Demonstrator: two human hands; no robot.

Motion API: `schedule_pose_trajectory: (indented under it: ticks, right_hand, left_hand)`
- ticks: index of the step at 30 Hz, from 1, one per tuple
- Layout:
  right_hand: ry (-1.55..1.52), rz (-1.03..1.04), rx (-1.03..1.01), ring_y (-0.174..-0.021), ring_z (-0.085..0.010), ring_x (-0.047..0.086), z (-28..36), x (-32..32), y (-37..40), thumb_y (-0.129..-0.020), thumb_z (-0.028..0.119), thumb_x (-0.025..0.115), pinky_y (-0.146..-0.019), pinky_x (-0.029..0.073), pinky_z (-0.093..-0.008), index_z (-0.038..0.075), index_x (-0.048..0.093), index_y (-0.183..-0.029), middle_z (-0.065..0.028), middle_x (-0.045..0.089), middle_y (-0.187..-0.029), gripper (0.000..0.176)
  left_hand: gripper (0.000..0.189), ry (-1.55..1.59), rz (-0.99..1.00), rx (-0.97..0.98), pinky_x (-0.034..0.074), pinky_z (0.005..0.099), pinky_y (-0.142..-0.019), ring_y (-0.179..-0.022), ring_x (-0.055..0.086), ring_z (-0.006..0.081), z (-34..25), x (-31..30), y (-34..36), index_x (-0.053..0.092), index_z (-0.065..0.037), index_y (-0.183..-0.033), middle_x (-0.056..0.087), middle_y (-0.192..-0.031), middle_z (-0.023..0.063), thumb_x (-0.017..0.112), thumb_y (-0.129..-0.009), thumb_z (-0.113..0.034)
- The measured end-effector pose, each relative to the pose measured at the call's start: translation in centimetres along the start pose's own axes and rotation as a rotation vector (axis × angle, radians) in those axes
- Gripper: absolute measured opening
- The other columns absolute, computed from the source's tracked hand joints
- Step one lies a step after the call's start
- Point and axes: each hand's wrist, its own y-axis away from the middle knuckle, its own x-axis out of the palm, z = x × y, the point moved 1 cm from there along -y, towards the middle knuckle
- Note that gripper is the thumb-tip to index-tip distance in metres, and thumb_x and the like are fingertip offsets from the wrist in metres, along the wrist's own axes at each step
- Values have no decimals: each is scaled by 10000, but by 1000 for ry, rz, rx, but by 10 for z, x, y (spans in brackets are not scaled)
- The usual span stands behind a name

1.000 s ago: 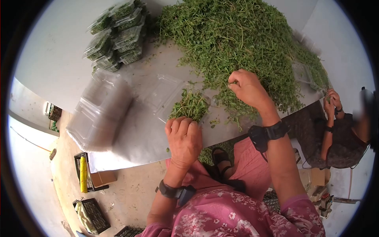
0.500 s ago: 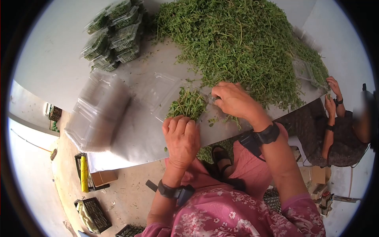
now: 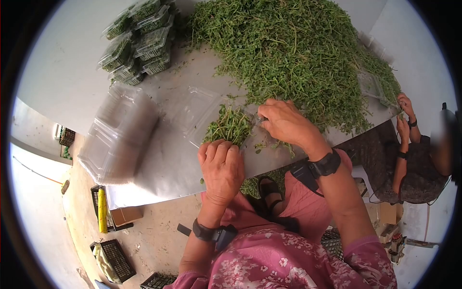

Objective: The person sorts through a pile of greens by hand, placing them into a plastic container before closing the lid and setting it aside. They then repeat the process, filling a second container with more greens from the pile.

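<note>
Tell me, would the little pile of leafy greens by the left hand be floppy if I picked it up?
The greens would probably flop and bend, because their stems look thin and tangled. They're likely light for their size, being just leaves and stems. A few might fall off, since loose bits lie beside them.

I get 1 view, from a camera worn on the person's head, facing forward and steeply down. The pink shirt (image 3: 272,260) fills the bottom edge, closest to the lens. Beyond it, the left hand (image 3: 221,168) and right hand (image 3: 288,124) sit near the middle, over the table (image 3: 161,176). My view reaches past them to the pile of greens (image 3: 288,53) at the top, takes in the floor (image 3: 166,236) at lower left, and catches a co-worker (image 3: 418,168) at the right edge. The wide lens rounds everything inside a dark rim.
</note>
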Motion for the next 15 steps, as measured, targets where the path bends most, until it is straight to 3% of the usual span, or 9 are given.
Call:
schedule_pose_trajectory:
  ticks: [6, 15]
  right_hand:
    - [33, 4, -21, -1074, -373, 600, 3, 1, 0, -876, 113, 652, -957, 436, -520, 35, 617, -1018, -160, 609, -1074, 165]
    - [26, -63, -57, -1014, -387, 618, 3, 6, 1, -880, 85, 618, -916, 451, -522, 32, 622, -989, -174, 615, -1020, 121]
  left_hand:
    - [238, -2, 2, -1, 402, 458, -977, -1012, 607, 289, -1, 0, 0, 645, -45, -958, 660, -1011, 90, 737, -738, -46]
    - [242, -3, 7, 2, 400, 454, -979, -1016, 608, 285, 0, 0, 0, 639, -48, -958, 658, -1012, 88, 736, -736, -46]
